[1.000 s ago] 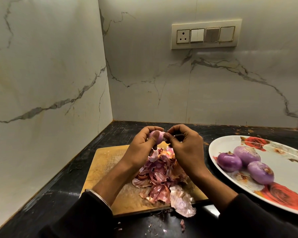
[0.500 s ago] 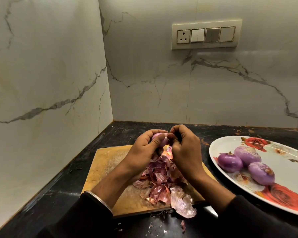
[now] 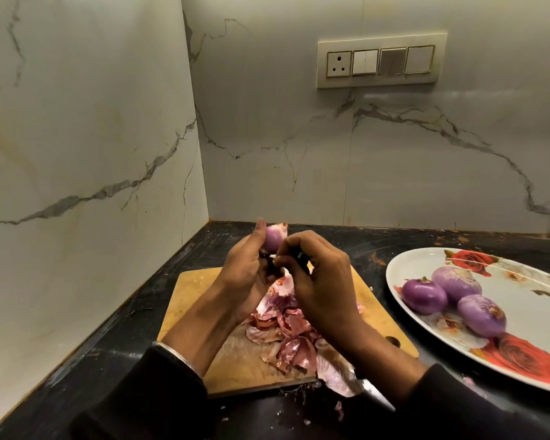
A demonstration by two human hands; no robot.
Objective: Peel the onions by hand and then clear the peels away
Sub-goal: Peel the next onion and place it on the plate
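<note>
We have raised the onion (image 3: pixel 273 239) higher; left hand (image 3: pixel 246 274) grips it, right hand (image 3: pixel 315 274) now pinches skin at its base.

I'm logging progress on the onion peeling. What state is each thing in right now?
onion in hand: mostly peeled, a flap of skin still on top, held up by the left hand.
right hand: fingers curled, pinching at the onion's base.
three onions: peeled, lying on the flowered plate.
peels: heaped loose on the cutting board, a few spilled onto the counter.
</note>
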